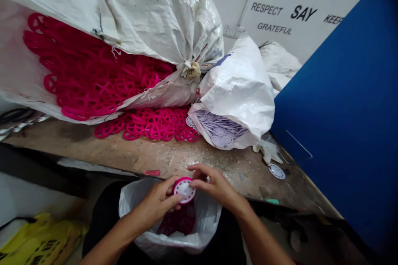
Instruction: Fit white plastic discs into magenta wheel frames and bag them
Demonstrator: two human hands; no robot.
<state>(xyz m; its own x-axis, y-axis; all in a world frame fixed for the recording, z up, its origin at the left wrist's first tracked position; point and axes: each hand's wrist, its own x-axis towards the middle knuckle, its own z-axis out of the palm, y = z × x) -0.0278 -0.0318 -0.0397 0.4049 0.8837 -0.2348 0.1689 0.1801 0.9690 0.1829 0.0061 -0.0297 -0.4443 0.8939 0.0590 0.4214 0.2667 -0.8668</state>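
My left hand (pixel 164 196) grips a small round wheel (pixel 184 189) with a pink rim and a white slotted disc in its middle. The thumb lies over the wheel's lower edge and the fingers curl behind it. At the wheel's right edge, my right hand (pixel 209 182) touches the white face with its thumb, its fingers apart and the index finger raised. Both hands are above an open white sack (pixel 205 234) between the knees. Dark pink pieces (pixel 178 220) lie inside that sack.
A large white sack (pixel 149 12) spills pink rings (pixel 149 124) onto the worn bench (pixel 102 149). Right of it, a smaller sack (pixel 242 87) holds pale lilac discs (pixel 217 128). One loose white disc (pixel 276 171) lies near a blue panel (pixel 348 103). A yellow bag (pixel 43 240) is at lower left.
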